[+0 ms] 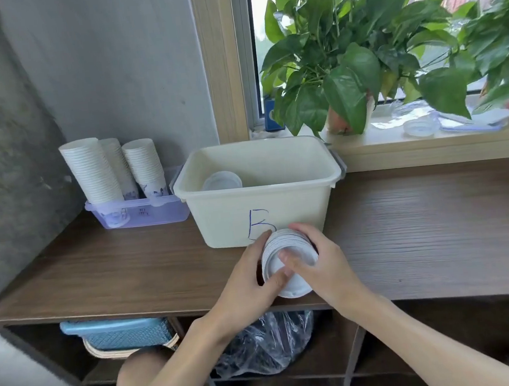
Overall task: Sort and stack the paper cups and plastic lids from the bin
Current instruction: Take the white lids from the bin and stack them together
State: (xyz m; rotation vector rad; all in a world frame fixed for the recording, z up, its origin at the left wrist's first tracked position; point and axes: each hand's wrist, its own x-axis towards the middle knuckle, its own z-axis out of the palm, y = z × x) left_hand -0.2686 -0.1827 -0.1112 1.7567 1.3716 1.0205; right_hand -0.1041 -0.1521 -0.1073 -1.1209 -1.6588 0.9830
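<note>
So both hands, left hand [248,274] and right hand [319,264], are clamping the lid stack [287,261] between them; light, slippery plastic, so gripping the rims is probably safest.

The bin [260,198] is cream with a blue letter B, and the lids [287,261] are white. White cups [111,169] with blue print stand in a pale purple tray [143,214] on the dark wood-grain counter [421,223].

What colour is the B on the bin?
The B on the bin is blue; head view.
</note>
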